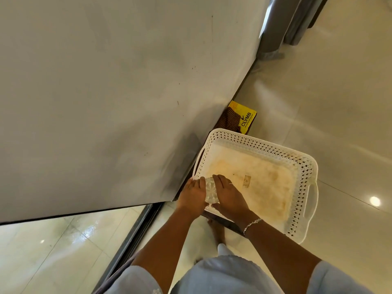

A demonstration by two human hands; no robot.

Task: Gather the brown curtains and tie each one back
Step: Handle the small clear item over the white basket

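Tray (265, 146), white, perforated walls, cut-out handles at both ends, stained yellow-brown bottom, sits beside the wall (106, 81). A dark bar shows under its near edge; cannot tell what it is.

Left hand (194, 196) and right hand (228, 194) are close together over the tray's near-left corner. They clamp a clear object (211, 190) between them. The object is round with a ribbed pattern; cannot tell what it is. Left palm cups its left side, and the right fingers curl over its top and right side. The object is only partly visible between the hands. There is a ring (230, 183) on a right finger and a bracelet (251, 224) on the right wrist.

Curtains (273, 28) are at the top right corner, grey-brown, two panels side by side at the far end of the wall. They hang down to the floor (328, 92), hem bunched on the tiles, well apart from both hands. Their upper part is cut off by the frame; cannot tell if tied.

A yellow bag (247, 118) printed CLYMB lies on the floor against the wall just past the tray's far end, with a brown patterned cloth (230, 119) touching it. A bare foot (216, 229) stands on the tiles below the hands. A door track (135, 230) runs along the lower left with glossy tile beyond it. Pale blue clothing fills the bottom edge.
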